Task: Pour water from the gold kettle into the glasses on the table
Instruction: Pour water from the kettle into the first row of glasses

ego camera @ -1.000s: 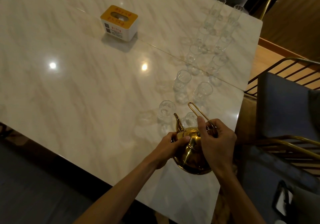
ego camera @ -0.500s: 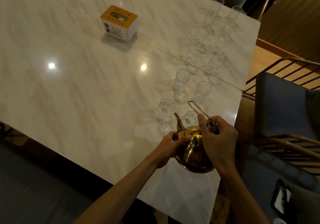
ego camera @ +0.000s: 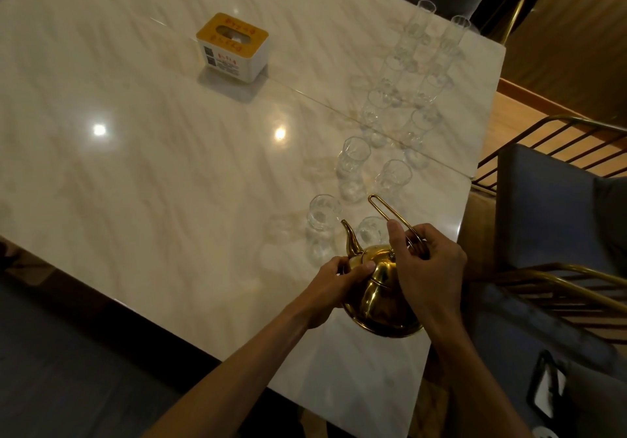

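- Fingers of the right hand (ego camera: 428,268) curl round the near end of the kettle's wire handle (ego camera: 390,219), the forefinger lying straight along the top of the loop and the thumb side hidden from the head camera.
- Fingers of the left hand (ego camera: 334,285) curl against the left flank of the gold kettle (ego camera: 381,297), the thumb pressed on the shoulder just below the root of the spout (ego camera: 350,241).
- Kettle sits at the near right corner of the marble table (ego camera: 152,166); whether its base rests on the top or is lifted a little cannot be told.
- Spout points away from the person and slightly left, its tip between the two nearest glasses.
- Handle is a long narrow loop; its long axis runs from the right hand up and to the left, roughly the same way as the spout, its far end over the table near the second pair of glasses.
- Nearest left glass (ego camera: 320,215) stands just left of the spout tip; nearest right glass (ego camera: 371,230) stands just beyond the lid, partly behind the handle.
- Remaining glasses (ego camera: 354,157) stand in two rows running away toward the far right corner.
- Tissue box (ego camera: 232,47), white with a yellow top, stands well apart toward the far middle.
- Chair (ego camera: 549,220) with a gold wire frame and dark cushion stands beside the table's right edge.
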Demonstrator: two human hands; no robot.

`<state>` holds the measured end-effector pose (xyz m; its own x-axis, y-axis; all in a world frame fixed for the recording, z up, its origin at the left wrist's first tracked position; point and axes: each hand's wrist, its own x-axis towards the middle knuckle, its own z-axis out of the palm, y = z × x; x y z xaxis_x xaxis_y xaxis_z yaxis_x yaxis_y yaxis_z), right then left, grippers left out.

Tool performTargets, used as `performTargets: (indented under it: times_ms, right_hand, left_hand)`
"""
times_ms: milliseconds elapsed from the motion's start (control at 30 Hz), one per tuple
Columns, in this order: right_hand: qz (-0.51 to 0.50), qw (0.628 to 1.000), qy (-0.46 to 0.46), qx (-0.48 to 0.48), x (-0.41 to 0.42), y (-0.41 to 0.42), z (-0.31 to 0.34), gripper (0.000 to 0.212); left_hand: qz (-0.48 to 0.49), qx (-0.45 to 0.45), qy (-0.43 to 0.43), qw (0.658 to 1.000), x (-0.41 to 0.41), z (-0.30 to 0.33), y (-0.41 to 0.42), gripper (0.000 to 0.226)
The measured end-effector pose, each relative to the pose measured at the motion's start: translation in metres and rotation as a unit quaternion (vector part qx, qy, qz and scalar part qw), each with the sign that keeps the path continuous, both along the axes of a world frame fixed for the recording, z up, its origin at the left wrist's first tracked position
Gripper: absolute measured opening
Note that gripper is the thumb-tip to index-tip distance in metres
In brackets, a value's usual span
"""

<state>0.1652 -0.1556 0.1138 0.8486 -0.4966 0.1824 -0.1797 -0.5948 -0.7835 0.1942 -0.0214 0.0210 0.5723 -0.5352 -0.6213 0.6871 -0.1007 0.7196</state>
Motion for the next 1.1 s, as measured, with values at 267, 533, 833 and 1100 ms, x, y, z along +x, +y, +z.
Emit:
performTargets:
  times_ms: [267, 533, 833, 1100]
  right_hand:
    - [-0.033, 0.999, -0.028, 0.032, -0.01, 0.002, 0.0, 0.032]
    - [-0.047, 0.996, -0.059, 0.046, -0.01, 0.007, -0.003, 0.035]
    - [-0.064, 0.992, -0.091, 0.062, -0.007, 0.011, -0.004, 0.039]
    - [-0.079, 0.986, -0.123, 0.084, -0.007, 0.011, -0.009, 0.039]
  left_hand:
    - [-0.008, 0.013, -0.056, 0.998, 0.003, 0.011, 0.004, 0.073]
    - [-0.009, 0.032, -0.107, 0.994, 0.014, 0.018, 0.01, 0.062]
    - [-0.007, 0.049, -0.152, 0.987, 0.027, 0.027, 0.013, 0.072]
    - [0.0, 0.048, -0.185, 0.982, 0.033, 0.038, 0.015, 0.049]
